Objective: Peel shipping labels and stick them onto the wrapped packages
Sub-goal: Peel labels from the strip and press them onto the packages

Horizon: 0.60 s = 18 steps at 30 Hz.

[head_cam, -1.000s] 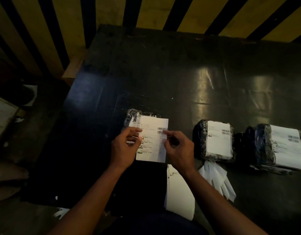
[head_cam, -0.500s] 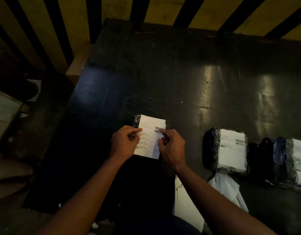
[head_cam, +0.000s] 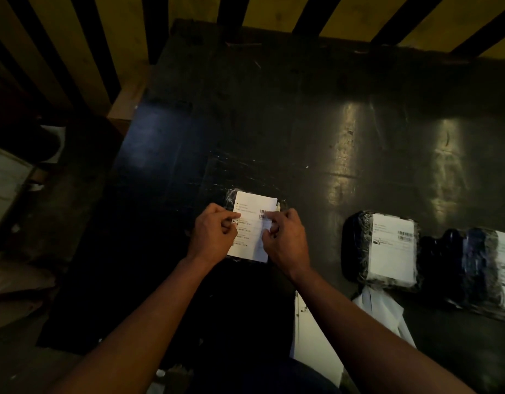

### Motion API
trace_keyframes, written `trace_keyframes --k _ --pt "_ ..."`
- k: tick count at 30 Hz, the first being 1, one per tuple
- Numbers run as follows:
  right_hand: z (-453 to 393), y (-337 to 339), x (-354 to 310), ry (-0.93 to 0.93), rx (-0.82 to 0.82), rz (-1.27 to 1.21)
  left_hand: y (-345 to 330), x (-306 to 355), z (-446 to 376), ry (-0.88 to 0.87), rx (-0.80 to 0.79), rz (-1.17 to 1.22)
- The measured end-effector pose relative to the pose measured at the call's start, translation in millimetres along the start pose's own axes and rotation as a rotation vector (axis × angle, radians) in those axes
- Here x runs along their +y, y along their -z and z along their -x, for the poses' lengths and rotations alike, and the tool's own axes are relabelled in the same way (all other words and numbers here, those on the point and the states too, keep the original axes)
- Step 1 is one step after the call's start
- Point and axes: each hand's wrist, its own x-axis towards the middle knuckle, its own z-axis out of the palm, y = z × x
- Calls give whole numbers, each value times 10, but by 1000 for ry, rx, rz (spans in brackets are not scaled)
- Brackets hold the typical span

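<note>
A white shipping label point(head_cam: 252, 226) lies over a dark plastic-wrapped package point(head_cam: 230, 196) in the middle of the black table point(head_cam: 302, 123); only the package's far left corner shows. My left hand point(head_cam: 214, 231) pinches the label's left edge with curled fingers. My right hand point(head_cam: 285, 240) holds the right edge, its index fingertip by the barcode. To the right lie two wrapped packages with labels on them, one nearer point(head_cam: 387, 248) and one at the frame's edge point(head_cam: 478, 268).
A stack of white label sheets point(head_cam: 316, 342) lies at the near table edge by my right forearm. Peeled backing strips point(head_cam: 387, 311) sit below the nearer labelled package. The table's left edge drops to the floor point(head_cam: 46, 223). A yellow and black striped wall point(head_cam: 188, 12) stands behind.
Both hands have drawn closer together on the label, which now sits squarer over the package. The view has shifted, so the packages on the right sit nearer the frame's edge.
</note>
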Motion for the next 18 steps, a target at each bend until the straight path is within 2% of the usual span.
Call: trace_keyframes --k 7,10,12,16,18 --pt "39 33 177 80 66 217 87 -118 3 -34 16 -127" --pt "105 67 296 134 167 251 134 -188 67 -121 76 -137" --pt "182 44 329 254 183 307 101 -192 133 -212 51 -131" --pt "318 -142 268 476 26 390 -80 -175 262 -340 -114 -239" --pt "348 -248 234 494 -68 485 -141 -203 303 -341 -162 -303"
